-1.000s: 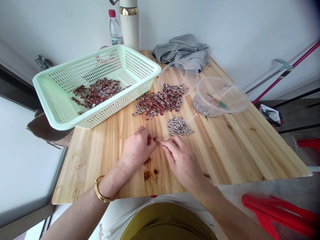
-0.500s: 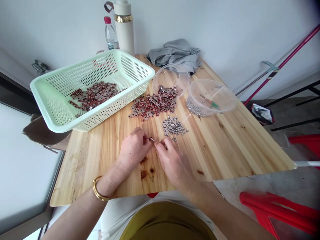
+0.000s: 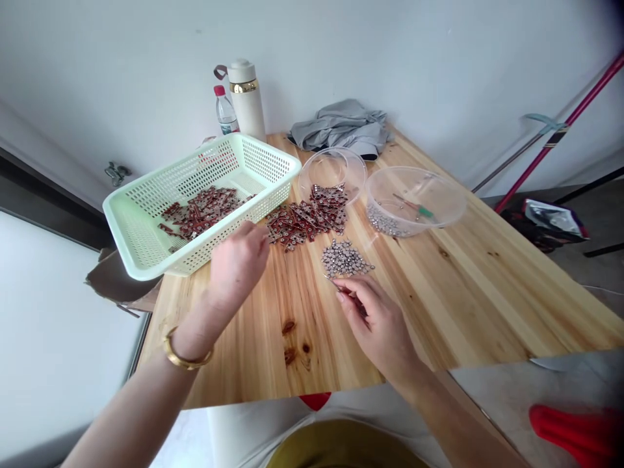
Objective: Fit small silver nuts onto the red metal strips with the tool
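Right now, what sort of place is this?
Likely a makeshift indoor workspace: a pale wooden table against a white wall, a light green perforated plastic basket of reddish-brown strips, and a pile of small silvery round pieces.

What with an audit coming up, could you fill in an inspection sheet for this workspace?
Surface: wooden table, with visible dark knots.
Job's things: dark red strips in a pile and in the basket; metal studs lie loose near the right hand; the clear tub holds small metal pieces and a green-handled tool.
Clutter: bottle and flask behind the basket; grey cloth at the far end.
Hands: right pinches a thin object by the studs; left hand is blurred before the basket, its grip unclear.
Cables: nothing seen for certain.
Surroundings: pale wall; pink pole at right; cardboard at left.
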Demonstrator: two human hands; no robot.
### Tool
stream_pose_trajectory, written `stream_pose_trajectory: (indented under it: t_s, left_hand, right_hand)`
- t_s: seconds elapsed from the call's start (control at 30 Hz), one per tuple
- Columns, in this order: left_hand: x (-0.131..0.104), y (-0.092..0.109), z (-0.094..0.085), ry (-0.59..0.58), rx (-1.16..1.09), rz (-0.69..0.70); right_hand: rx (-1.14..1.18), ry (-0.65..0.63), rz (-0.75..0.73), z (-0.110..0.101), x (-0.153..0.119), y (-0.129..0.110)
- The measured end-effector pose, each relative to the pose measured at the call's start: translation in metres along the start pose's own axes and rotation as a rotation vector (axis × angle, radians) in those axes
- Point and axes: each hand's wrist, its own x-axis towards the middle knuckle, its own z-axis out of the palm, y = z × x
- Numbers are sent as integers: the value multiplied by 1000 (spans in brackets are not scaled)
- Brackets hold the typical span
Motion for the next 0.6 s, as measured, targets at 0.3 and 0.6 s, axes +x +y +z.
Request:
stream_pose_trajectory:
  t_s: [0.3,0.6]
  left_hand:
    - [10,-15,47,-211,-334,-126]
    - [-21,9,39,-303,-848,-367]
  right_hand:
    - [-29,69,-8,-18,1,13]
    - [-35,38,32,-16,14,19]
